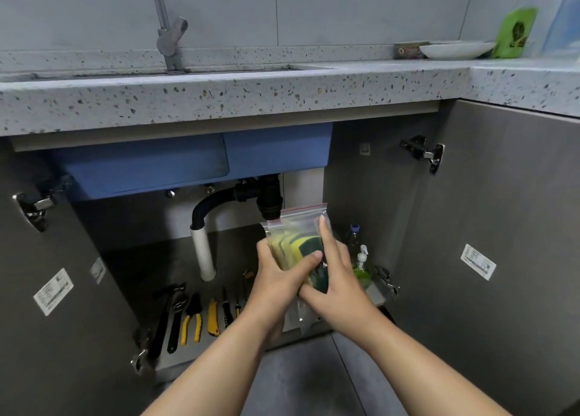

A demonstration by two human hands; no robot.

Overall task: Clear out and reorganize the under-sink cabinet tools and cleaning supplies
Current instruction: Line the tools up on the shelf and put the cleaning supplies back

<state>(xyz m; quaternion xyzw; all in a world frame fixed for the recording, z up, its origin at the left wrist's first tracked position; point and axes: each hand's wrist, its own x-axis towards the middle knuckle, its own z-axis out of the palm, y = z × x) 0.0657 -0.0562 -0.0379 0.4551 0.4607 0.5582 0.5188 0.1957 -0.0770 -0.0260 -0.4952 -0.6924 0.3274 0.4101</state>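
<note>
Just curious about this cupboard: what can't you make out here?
Head view:
Tools at the row's right end: behind the left hand.
Bottles at the back: partly behind the right hand and sponge bag.
Door label: print too small.
Blue counter bottle: blurred, cut by the edge.

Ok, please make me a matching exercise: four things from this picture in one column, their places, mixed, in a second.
1. zip bag of sponges
2. yellow-handled pliers
3. white plate
4. green pump bottle

A. on the countertop
B. on the cabinet floor, left
C. between the left hand and the right hand
D. on the cabinet floor, right

Pairs: 1-C, 2-B, 3-A, 4-D
</note>
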